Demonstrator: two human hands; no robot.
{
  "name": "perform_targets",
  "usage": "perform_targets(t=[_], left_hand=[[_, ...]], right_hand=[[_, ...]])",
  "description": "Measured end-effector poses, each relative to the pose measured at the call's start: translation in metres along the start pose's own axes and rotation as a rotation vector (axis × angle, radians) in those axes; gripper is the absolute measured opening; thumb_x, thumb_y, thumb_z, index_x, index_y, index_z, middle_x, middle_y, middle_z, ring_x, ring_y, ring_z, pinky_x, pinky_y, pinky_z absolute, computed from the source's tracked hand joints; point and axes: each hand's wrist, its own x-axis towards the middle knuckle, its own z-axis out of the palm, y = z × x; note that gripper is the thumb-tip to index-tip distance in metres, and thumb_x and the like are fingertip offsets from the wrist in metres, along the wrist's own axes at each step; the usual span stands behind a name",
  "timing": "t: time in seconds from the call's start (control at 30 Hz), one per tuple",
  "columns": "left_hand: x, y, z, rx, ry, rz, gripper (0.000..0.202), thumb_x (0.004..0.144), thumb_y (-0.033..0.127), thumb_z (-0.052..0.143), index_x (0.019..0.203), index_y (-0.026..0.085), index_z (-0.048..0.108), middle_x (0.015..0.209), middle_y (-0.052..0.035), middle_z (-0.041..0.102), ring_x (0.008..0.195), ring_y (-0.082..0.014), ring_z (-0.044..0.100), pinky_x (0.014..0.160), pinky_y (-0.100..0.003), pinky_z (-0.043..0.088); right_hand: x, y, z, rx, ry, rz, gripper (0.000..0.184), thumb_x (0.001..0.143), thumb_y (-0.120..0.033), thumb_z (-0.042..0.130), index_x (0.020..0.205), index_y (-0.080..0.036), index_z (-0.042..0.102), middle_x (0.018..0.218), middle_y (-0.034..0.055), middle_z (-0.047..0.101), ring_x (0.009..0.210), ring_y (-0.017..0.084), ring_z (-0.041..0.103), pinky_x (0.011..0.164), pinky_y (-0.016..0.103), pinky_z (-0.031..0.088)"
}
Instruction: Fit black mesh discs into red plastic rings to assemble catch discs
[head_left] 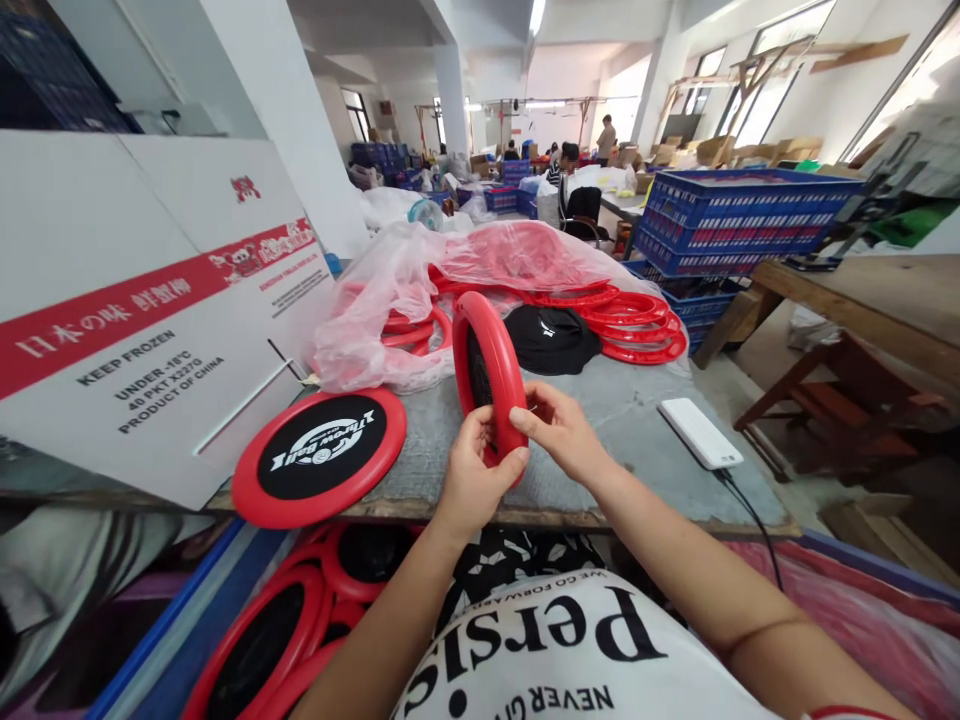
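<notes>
Upright and nearly edge-on, a red-rimmed disc with a dark centre is held above the table's front edge. My left hand is closed on its lower rim, thumb on the near side. The fingers of my right hand pinch the rim's right side. On the left lies a similar disc, its black centre printed with white "Throw Ball" lettering. Behind the held disc is a black cloth piece with a white print. Several red rings are stacked at the right of the cloth.
A clear plastic bag of red rings covers the table's back. A white carton stands at left; a white power bank with a cable lies at right. More red discs sit below the edge. Blue crates stand at right.
</notes>
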Motion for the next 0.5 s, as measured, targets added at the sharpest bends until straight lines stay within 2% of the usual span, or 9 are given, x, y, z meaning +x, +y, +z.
perform_targets(t=[0.17, 0.27, 0.4, 0.5], left_hand=[[-0.003, -0.010, -0.007, 0.072, -0.035, -0.016, 0.052, 0.070, 0.022, 0.083, 0.117, 0.021, 0.060, 0.116, -0.0073, 0.070, 0.110, -0.0231, 0.066, 0.100, -0.036, 0.050], [-0.006, -0.022, -0.013, 0.282, -0.084, -0.001, 0.045, 0.073, 0.020, 0.078, 0.114, 0.022, 0.060, 0.113, -0.0054, 0.069, 0.107, -0.0229, 0.065, 0.099, -0.038, 0.050], [-0.011, -0.037, -0.017, 0.556, -0.129, 0.040, 0.043, 0.074, 0.018, 0.074, 0.113, 0.023, 0.056, 0.112, -0.0058, 0.066, 0.108, -0.0262, 0.064, 0.099, -0.043, 0.051], [-0.014, -0.047, -0.016, 0.690, -0.154, 0.121, 0.039, 0.075, 0.015, 0.069, 0.112, 0.022, 0.055, 0.114, -0.0088, 0.063, 0.114, -0.0296, 0.062, 0.102, -0.049, 0.051]], right_hand=[[0.004, 0.002, 0.004, 0.127, 0.049, 0.041, 0.054, 0.068, -0.063, 0.086, 0.099, -0.020, 0.072, 0.086, 0.0015, 0.073, 0.075, 0.015, 0.063, 0.072, 0.029, 0.054], [0.006, 0.003, 0.004, 0.170, 0.039, 0.093, 0.052, 0.067, -0.062, 0.087, 0.094, -0.020, 0.071, 0.085, 0.0014, 0.073, 0.074, 0.015, 0.063, 0.071, 0.029, 0.054], [-0.001, 0.012, 0.003, 0.151, 0.047, 0.135, 0.048, 0.071, -0.060, 0.085, 0.094, -0.020, 0.072, 0.086, 0.0026, 0.073, 0.075, 0.017, 0.064, 0.072, 0.029, 0.054], [-0.008, 0.025, 0.002, 0.114, 0.098, 0.105, 0.042, 0.079, -0.058, 0.079, 0.096, -0.020, 0.073, 0.088, 0.0029, 0.074, 0.078, 0.018, 0.064, 0.076, 0.030, 0.053]])
